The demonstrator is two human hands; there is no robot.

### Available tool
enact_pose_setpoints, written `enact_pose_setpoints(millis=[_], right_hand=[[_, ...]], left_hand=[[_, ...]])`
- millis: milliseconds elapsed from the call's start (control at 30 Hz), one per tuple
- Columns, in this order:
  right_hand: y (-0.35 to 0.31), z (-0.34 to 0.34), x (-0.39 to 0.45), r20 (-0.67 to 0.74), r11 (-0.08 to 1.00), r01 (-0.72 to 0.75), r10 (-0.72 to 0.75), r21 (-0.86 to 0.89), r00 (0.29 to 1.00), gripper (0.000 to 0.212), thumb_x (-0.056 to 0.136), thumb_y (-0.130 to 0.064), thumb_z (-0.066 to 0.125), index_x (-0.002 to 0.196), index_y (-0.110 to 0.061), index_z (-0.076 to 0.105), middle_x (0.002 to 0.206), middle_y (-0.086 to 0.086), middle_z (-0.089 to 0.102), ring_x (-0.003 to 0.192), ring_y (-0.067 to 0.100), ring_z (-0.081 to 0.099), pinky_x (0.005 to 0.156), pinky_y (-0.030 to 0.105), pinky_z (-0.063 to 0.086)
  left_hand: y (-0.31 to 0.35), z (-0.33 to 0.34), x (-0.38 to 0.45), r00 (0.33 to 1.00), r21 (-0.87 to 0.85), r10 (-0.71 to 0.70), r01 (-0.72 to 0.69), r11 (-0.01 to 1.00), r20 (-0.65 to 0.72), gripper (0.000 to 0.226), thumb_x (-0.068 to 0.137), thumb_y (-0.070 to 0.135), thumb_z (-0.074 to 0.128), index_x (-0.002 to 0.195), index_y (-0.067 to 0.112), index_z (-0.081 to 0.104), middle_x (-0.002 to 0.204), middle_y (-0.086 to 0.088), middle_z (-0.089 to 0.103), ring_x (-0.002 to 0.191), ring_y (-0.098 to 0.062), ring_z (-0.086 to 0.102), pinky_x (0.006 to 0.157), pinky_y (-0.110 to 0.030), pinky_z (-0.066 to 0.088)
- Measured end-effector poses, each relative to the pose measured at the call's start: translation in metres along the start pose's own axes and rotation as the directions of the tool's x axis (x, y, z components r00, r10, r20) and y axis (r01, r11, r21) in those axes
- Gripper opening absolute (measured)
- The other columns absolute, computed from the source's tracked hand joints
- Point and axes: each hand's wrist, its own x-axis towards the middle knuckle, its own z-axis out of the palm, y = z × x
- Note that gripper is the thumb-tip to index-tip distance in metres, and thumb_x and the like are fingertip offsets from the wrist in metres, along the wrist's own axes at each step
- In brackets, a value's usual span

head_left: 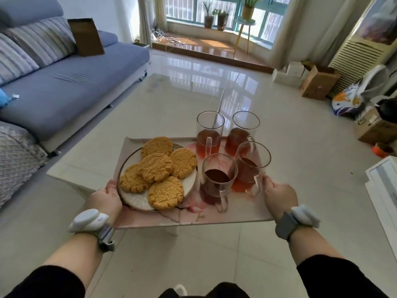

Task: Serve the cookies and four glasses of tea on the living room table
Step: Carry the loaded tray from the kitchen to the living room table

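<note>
I carry a pink marbled tray [193, 218] in front of me. My left hand [106, 200] grips its left edge and my right hand [279, 195] grips its right edge. On the tray's left half sits a white plate [137, 201] piled with several golden cookies [155, 167]. Its right half holds several glass mugs of dark red tea [217, 179], standing upright in a cluster; the far left mug has a spoon [218, 108] in it. Ahead lies the glass-topped living room table [171, 97], with the tray above its near edge.
A blue sofa [71, 82] with striped cushions and a brown box [87, 37] runs along the left. Cardboard boxes [318, 82] and bags clutter the floor at right. Potted plants [217, 17] stand by the window at the back.
</note>
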Motion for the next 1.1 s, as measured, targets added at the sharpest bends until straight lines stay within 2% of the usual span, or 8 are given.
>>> enact_pose_setpoints(millis=[100, 200, 367, 567, 667, 800, 933, 1100], right_hand=[[-0.02, 0.013, 0.059, 0.031, 0.999, 0.026, -0.027, 0.048, 0.999, 0.054, 0.098, -0.04, 0.037, 0.054, -0.013, 0.054, 0.049, 0.004, 0.047, 0.058, 0.03, 0.047, 0.047, 0.028, 0.027], [-0.032, 0.03, 0.115, 0.067, 0.994, 0.064, -0.07, 0.088, 0.995, 0.053, 0.098, -0.039, 0.039, 0.058, -0.01, 0.059, 0.057, 0.011, 0.052, 0.062, 0.032, 0.049, 0.054, 0.033, 0.031], [-0.053, 0.063, 0.221, 0.164, 0.987, 0.134, -0.148, 0.092, 0.975, 0.055, 0.097, -0.043, 0.038, 0.051, -0.016, 0.054, 0.053, 0.003, 0.052, 0.057, 0.027, 0.048, 0.052, 0.032, 0.03], [-0.1, 0.107, 0.348, 0.282, 0.947, 0.32, -0.303, -0.014, 0.91, 0.057, 0.098, -0.041, 0.035, 0.045, -0.02, 0.042, 0.049, -0.003, 0.041, 0.057, 0.027, 0.042, 0.049, 0.03, 0.023], [-0.128, 0.137, 0.388, 0.352, 0.931, 0.364, -0.335, -0.018, 0.874, 0.055, 0.098, -0.041, 0.034, 0.05, -0.017, 0.047, 0.052, -0.002, 0.044, 0.051, 0.011, 0.039, 0.048, 0.022, 0.023], [-0.165, 0.182, 0.426, 0.415, 0.909, 0.416, -0.374, -0.013, 0.83, 0.048, 0.099, -0.038, 0.035, 0.064, -0.014, 0.058, 0.054, -0.001, 0.043, 0.052, 0.007, 0.037, 0.049, 0.02, 0.024], [-0.203, 0.24, 0.465, 0.473, 0.894, 0.448, -0.396, 0.003, 0.787, 0.055, 0.098, -0.039, 0.036, 0.072, 0.0, 0.066, 0.067, 0.015, 0.058, 0.062, 0.026, 0.044, 0.057, 0.033, 0.029], [-0.234, 0.306, 0.499, 0.558, 0.897, 0.441, -0.37, 0.007, 0.743, 0.057, 0.097, -0.047, 0.033, 0.067, -0.008, 0.062, 0.062, 0.006, 0.057, 0.058, 0.02, 0.047, 0.055, 0.031, 0.035]], left_hand=[[0.031, 0.019, 0.028, 0.999, 0.004, -0.024, 0.024, 1.0, -0.036, 0.068, 0.095, 0.05, 0.026, 0.087, -0.005, 0.066, 0.094, -0.035, 0.063, 0.087, -0.049, 0.058, 0.073, -0.041, 0.04], [0.054, 0.042, 0.052, 0.996, 0.01, -0.06, 0.061, 0.998, -0.062, 0.068, 0.095, 0.05, 0.024, 0.084, -0.003, 0.066, 0.093, -0.035, 0.064, 0.086, -0.048, 0.058, 0.073, -0.042, 0.041], [0.094, 0.085, 0.08, 0.977, -0.082, -0.185, 0.177, 0.981, -0.105, 0.063, 0.096, 0.045, 0.027, 0.088, -0.005, 0.064, 0.098, -0.037, 0.062, 0.091, -0.049, 0.056, 0.075, -0.041, 0.039], [0.14, 0.133, 0.111, 0.898, -0.206, -0.416, 0.384, 0.9, -0.143, 0.058, 0.097, 0.04, 0.029, 0.101, -0.008, 0.062, 0.108, -0.037, 0.059, 0.098, -0.048, 0.054, 0.07, -0.034, 0.028], [0.149, 0.149, 0.133, 0.85, -0.225, -0.494, 0.452, 0.863, -0.186, 0.059, 0.097, 0.042, 0.029, 0.096, -0.007, 0.063, 0.104, -0.037, 0.06, 0.093, -0.047, 0.055, 0.068, -0.034, 0.029], [0.148, 0.169, 0.166, 0.785, -0.22, -0.571, 0.529, 0.819, -0.238, 0.061, 0.096, 0.045, 0.028, 0.093, -0.005, 0.062, 0.101, -0.035, 0.061, 0.085, -0.043, 0.054, 0.067, -0.034, 0.03], [0.14, 0.197, 0.212, 0.708, -0.23, -0.658, 0.616, 0.753, -0.256, 0.064, 0.096, 0.047, 0.025, 0.098, -0.006, 0.061, 0.105, -0.036, 0.059, 0.096, -0.05, 0.054, 0.074, -0.04, 0.036], [0.134, 0.219, 0.248, 0.638, -0.268, -0.72, 0.669, 0.694, -0.274, 0.065, 0.096, 0.048, 0.025, 0.098, -0.007, 0.061, 0.104, -0.037, 0.059, 0.096, -0.049, 0.053, 0.072, -0.037, 0.031]])
